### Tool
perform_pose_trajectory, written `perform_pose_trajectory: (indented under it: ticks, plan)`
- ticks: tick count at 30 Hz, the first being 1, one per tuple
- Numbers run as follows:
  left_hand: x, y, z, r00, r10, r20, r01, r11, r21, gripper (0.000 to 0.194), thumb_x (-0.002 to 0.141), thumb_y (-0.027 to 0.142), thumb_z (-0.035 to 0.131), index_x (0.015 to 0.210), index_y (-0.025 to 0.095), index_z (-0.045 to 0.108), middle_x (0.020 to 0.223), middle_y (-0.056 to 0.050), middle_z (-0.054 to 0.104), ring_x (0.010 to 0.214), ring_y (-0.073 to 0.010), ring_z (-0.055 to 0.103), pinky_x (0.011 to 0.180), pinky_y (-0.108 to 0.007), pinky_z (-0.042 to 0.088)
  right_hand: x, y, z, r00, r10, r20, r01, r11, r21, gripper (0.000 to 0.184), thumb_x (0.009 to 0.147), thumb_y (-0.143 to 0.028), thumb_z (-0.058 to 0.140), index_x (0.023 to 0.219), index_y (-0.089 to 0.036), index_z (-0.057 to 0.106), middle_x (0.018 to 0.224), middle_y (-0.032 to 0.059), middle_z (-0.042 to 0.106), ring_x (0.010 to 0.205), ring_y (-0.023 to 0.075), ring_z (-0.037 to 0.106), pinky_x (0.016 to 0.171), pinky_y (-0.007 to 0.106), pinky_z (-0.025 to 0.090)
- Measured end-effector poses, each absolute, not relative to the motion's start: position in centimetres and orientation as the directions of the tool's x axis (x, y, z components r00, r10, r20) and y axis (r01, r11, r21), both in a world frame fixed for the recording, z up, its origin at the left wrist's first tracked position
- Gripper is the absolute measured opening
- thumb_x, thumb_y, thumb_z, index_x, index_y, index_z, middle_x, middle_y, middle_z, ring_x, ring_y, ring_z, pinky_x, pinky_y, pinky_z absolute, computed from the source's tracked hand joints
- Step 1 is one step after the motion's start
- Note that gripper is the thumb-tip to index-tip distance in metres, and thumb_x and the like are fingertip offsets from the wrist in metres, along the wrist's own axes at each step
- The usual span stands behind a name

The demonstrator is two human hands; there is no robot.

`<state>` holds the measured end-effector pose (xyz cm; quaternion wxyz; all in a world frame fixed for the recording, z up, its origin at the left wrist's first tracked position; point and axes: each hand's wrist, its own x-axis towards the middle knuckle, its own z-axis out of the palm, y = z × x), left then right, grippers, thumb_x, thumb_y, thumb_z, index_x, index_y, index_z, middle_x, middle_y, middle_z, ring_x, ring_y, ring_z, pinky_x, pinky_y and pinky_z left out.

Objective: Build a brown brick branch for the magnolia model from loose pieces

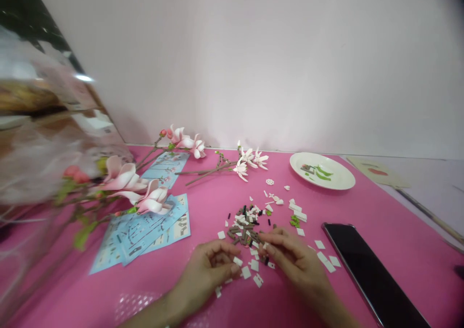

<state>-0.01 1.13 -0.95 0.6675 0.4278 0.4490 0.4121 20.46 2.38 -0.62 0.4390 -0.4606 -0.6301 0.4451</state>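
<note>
My left hand [208,275] and my right hand [295,265] rest low on the pink mat [395,236], their curled fingers close together. Right in front of them lies a pile of small brown, black and white plastic bricks [244,226], and my right fingertips touch its near edge. Loose white tiles [246,272] are scattered around my left fingertips. A small green cluster of bricks [295,221] lies beyond my right hand. My fingers hide whatever they might hold.
A black smartphone [369,275] lies to the right. A white plate [322,171] holds green pieces. Pink-and-white brick magnolia branches [250,161] and blue instruction sheets [139,236] lie at the back left. A blurred transparent sheet [36,125] fills the left. A pale wall [275,62] stands behind.
</note>
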Motion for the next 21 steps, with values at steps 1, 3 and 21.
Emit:
perform_pose_trajectory:
  ticks: [1,3,21]
  plan:
    - [-0.02,1.14,-0.84,0.261,0.933,-0.247,-0.166,0.296,0.941,0.028,0.062,0.029,0.081,0.079,0.011,0.067,0.059,-0.001,0.066,0.051,-0.0090,0.054,0.051,-0.020,0.038,20.39,2.25,-0.64,-0.191,0.977,0.093,0.136,0.120,-0.983,0.020,0.084,-0.037,0.061,0.094,-0.021,0.069,0.078,0.0035,0.064,0.073,0.0171,0.063,0.067,0.029,0.054]
    - [-0.03,1.16,-0.68,0.274,0.933,-0.233,-0.184,0.289,0.939,0.026,0.062,0.029,0.081,0.074,0.011,0.066,0.060,-0.001,0.066,0.053,-0.0095,0.056,0.052,-0.021,0.039,20.30,2.04,-0.74,-0.199,0.980,-0.007,0.053,0.004,-0.999,0.021,0.082,-0.039,0.065,0.091,-0.020,0.068,0.073,0.0025,0.067,0.070,0.0168,0.065,0.068,0.029,0.054]
    - [-0.08,1.05,-0.98,0.322,0.931,-0.175,-0.265,0.266,0.927,0.026,0.067,0.031,0.080,0.076,0.013,0.064,0.055,0.001,0.065,0.051,-0.0100,0.061,0.053,-0.020,0.047,20.11,1.79,-0.81,-0.285,0.942,-0.178,-0.097,-0.213,-0.972,0.024,0.070,-0.034,0.078,0.088,-0.020,0.071,0.069,0.0001,0.070,0.066,0.0144,0.064,0.063,0.026,0.050]
